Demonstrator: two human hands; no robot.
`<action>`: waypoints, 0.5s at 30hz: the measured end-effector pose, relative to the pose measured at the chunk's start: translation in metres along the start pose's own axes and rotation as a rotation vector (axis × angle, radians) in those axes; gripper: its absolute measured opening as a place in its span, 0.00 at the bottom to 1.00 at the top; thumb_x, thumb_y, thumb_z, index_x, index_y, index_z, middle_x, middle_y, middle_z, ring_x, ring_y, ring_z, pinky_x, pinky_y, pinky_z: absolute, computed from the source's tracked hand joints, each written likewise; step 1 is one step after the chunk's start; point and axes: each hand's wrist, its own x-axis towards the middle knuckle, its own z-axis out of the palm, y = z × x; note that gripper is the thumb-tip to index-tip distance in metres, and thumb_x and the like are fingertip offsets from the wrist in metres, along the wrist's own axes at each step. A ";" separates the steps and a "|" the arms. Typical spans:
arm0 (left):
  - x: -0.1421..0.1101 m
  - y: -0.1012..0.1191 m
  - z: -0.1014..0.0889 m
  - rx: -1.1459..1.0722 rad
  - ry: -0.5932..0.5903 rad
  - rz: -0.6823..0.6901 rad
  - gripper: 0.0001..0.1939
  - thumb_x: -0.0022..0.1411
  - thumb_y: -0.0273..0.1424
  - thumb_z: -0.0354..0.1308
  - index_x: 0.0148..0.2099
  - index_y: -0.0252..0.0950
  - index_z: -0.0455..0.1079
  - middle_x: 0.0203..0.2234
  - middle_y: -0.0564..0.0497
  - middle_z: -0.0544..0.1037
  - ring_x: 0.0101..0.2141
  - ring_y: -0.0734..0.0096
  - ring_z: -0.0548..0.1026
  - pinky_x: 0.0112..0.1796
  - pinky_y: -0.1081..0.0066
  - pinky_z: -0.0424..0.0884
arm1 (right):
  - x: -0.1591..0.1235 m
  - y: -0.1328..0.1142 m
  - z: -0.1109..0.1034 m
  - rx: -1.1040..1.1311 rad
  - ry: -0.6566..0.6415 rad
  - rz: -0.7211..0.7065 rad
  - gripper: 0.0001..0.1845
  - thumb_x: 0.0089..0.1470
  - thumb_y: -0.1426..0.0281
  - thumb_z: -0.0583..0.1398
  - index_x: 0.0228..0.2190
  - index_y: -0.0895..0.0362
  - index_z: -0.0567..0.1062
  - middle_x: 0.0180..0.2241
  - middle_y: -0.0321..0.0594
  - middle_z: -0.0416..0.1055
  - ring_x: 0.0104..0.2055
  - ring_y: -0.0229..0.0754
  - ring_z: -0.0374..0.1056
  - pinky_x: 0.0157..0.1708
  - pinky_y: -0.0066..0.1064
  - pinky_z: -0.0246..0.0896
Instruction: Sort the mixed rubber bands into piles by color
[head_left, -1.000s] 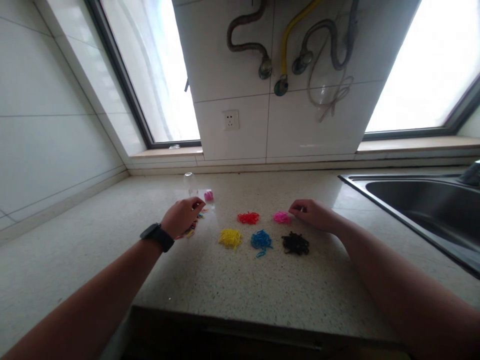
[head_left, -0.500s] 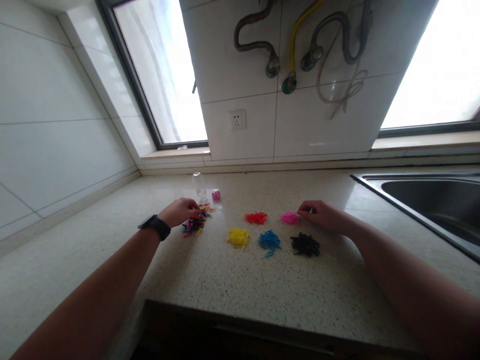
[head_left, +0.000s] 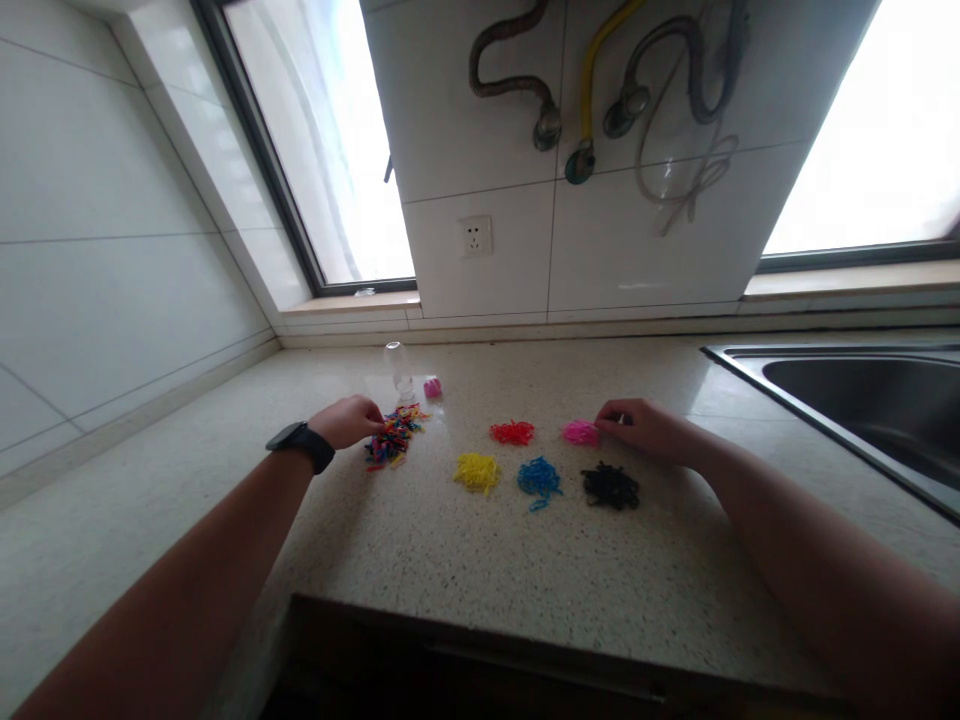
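My left hand (head_left: 349,421), with a dark watch (head_left: 300,444) on its wrist, is at the left edge of a mixed-colour pile of small rubber bands (head_left: 397,434). Its fingers are closed together; anything between them is too small to make out. Beside the pink rubber bands (head_left: 579,433) rests my right hand (head_left: 639,428), thumb and fingers curled into a pinch whose contents I cannot see. Separate heaps of red rubber bands (head_left: 512,432), yellow rubber bands (head_left: 477,472), blue rubber bands (head_left: 538,479) and black rubber bands (head_left: 611,486) lie between the hands and nearer to me.
Behind the mixed pile stands a clear glass bottle (head_left: 399,372), with a small pink object (head_left: 433,388) beside it. A metal sink (head_left: 750,362) is set into the speckled countertop (head_left: 480,570) at the right. The tiled wall has a socket (head_left: 476,236) and pipes.
My left hand has drawn back slightly to the left, from over the mixed pile to its edge. My right hand has stayed beside the pink heap.
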 end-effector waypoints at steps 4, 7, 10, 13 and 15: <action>0.000 0.000 0.000 -0.009 -0.003 0.010 0.21 0.51 0.48 0.58 0.36 0.37 0.81 0.31 0.47 0.82 0.33 0.62 0.76 0.32 0.69 0.64 | 0.000 0.001 0.000 0.003 -0.009 -0.009 0.18 0.58 0.55 0.56 0.35 0.54 0.80 0.33 0.42 0.78 0.32 0.44 0.70 0.33 0.34 0.61; 0.001 -0.001 0.000 -0.021 -0.007 0.018 0.21 0.51 0.48 0.59 0.37 0.38 0.81 0.32 0.47 0.82 0.33 0.62 0.76 0.32 0.69 0.64 | 0.000 0.000 0.000 0.002 -0.013 -0.005 0.18 0.57 0.55 0.57 0.35 0.53 0.80 0.33 0.42 0.78 0.32 0.44 0.71 0.33 0.35 0.61; 0.001 -0.001 0.000 -0.025 -0.005 0.024 0.20 0.50 0.46 0.59 0.38 0.38 0.80 0.32 0.48 0.82 0.33 0.62 0.76 0.32 0.70 0.65 | 0.000 -0.001 -0.001 0.003 -0.007 -0.002 0.17 0.57 0.55 0.57 0.35 0.53 0.80 0.33 0.42 0.78 0.32 0.44 0.71 0.33 0.35 0.61; 0.001 -0.001 0.000 -0.022 0.006 0.025 0.19 0.50 0.45 0.60 0.38 0.38 0.80 0.33 0.48 0.82 0.33 0.63 0.76 0.33 0.70 0.65 | -0.001 -0.002 -0.001 -0.003 -0.016 -0.003 0.18 0.57 0.55 0.57 0.35 0.53 0.80 0.33 0.42 0.78 0.32 0.44 0.71 0.33 0.34 0.61; 0.000 0.000 0.000 -0.015 0.010 0.023 0.19 0.50 0.46 0.60 0.37 0.38 0.80 0.32 0.48 0.82 0.33 0.63 0.76 0.32 0.70 0.64 | -0.001 -0.003 -0.001 -0.008 -0.024 -0.002 0.18 0.58 0.55 0.57 0.35 0.53 0.80 0.33 0.42 0.78 0.32 0.44 0.71 0.32 0.34 0.61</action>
